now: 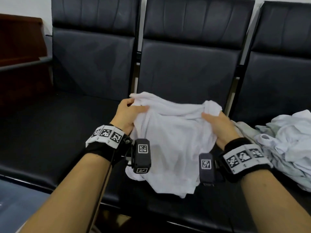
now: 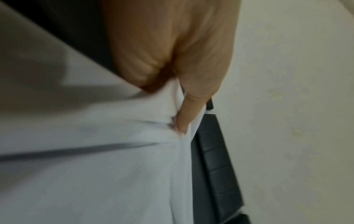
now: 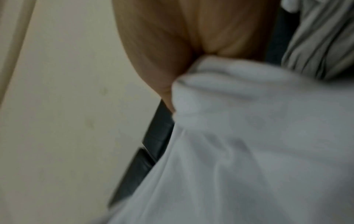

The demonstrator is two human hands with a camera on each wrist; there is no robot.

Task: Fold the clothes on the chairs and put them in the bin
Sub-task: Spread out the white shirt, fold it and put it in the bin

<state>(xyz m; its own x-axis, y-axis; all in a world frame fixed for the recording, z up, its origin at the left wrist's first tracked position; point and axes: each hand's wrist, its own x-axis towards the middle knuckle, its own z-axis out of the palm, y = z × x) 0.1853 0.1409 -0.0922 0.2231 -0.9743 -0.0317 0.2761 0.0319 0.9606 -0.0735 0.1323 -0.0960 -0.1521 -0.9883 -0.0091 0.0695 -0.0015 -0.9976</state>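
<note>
You have the white garment (image 1: 170,140) lifted over the middle chair (image 1: 185,68) of the black row, bunched along its top edge and hanging down loose toward the seat's front edge. Your left hand (image 1: 127,115) grips its upper left corner, thumb laid across the cloth and fingers curled behind it; the left wrist view shows a finger (image 2: 188,112) pressed into a fold there. Your right hand (image 1: 218,127) clutches the upper right corner, where the fabric is gathered into a wad above your knuckles. The hands are held apart with the cloth slack between them. To your right, a pile of pale clothes (image 1: 284,145) lies crumpled on the neighbouring chair's seat, just beside your right wrist. A dark wooden piece of furniture (image 1: 20,52) stands at the far left.
</note>
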